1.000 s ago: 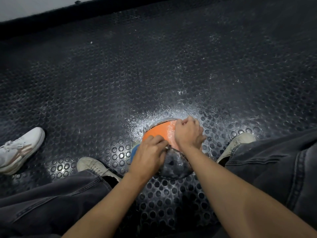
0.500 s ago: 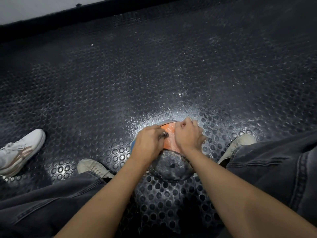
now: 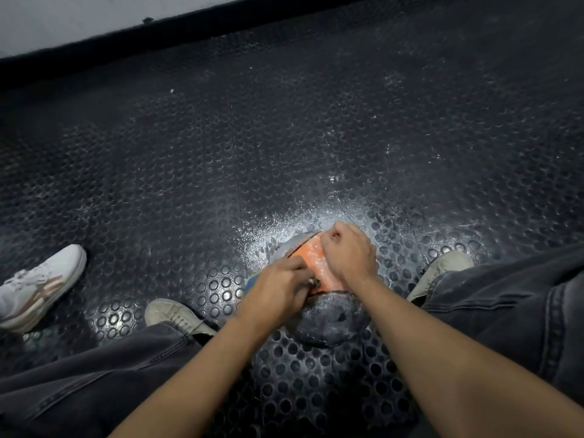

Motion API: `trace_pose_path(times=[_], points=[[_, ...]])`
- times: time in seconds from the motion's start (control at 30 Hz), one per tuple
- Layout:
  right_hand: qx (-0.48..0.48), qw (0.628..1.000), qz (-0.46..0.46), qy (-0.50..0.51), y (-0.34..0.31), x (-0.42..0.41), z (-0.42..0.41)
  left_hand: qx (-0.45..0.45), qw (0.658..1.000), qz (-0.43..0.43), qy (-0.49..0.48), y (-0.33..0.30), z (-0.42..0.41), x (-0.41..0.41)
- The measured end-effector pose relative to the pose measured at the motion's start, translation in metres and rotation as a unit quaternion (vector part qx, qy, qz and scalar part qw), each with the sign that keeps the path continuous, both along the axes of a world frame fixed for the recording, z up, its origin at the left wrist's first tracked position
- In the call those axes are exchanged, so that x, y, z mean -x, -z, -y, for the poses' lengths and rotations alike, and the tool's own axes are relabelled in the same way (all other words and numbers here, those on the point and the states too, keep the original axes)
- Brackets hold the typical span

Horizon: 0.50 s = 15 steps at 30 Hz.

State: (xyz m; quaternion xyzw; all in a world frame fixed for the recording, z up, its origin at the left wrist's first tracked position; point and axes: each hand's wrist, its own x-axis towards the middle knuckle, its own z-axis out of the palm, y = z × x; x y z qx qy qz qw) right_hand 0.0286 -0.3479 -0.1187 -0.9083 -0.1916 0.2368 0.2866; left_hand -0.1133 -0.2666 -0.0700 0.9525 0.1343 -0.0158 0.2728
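Note:
A round object lies on the floor between my feet. It has an orange panel (image 3: 311,259) at the far side and a dark grey, dust-covered part (image 3: 331,317) nearer me. My right hand (image 3: 347,251) sits on the orange panel with its fingers curled over the far rim; what lies under them is hidden. My left hand (image 3: 278,289) grips a small tool whose metal tip (image 3: 313,282) touches the orange panel near its seam with the grey part. A bit of blue (image 3: 249,284) shows under the left hand.
The floor is black studded rubber (image 3: 221,153), whitened with powder around the object. My two pale shoes (image 3: 177,312) (image 3: 442,267) flank it. Another person's white sneaker (image 3: 41,286) stands at the left. A pale wall (image 3: 79,20) runs along the far edge.
My left hand pushed the tool forward across the orange panel, then drew it back toward me. More orange shows again. The right hand has stayed in place.

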Motion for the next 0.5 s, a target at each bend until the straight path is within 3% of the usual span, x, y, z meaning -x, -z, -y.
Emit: trace_pose_path(times=[0.17,0.27,0.37,0.5], points=[[0.005,0.999,0.025,-0.039,0.002,0.012,-0.002,-0.016,0.986,-0.009,-0.167,0.016,-0.032,-0.026],[0.009,0.999,0.039,-0.036,0.003,0.008,0.002,-0.016,0.994,0.0,-0.105,0.012,-0.014,-0.011],[0.064,0.994,0.082,0.03,0.006,0.005,0.002,0.004,0.999,0.025,-0.037,0.008,0.004,0.009],[0.074,0.992,0.078,0.068,0.004,0.015,-0.005,-0.014,0.986,0.013,-0.168,0.015,-0.021,-0.015]])
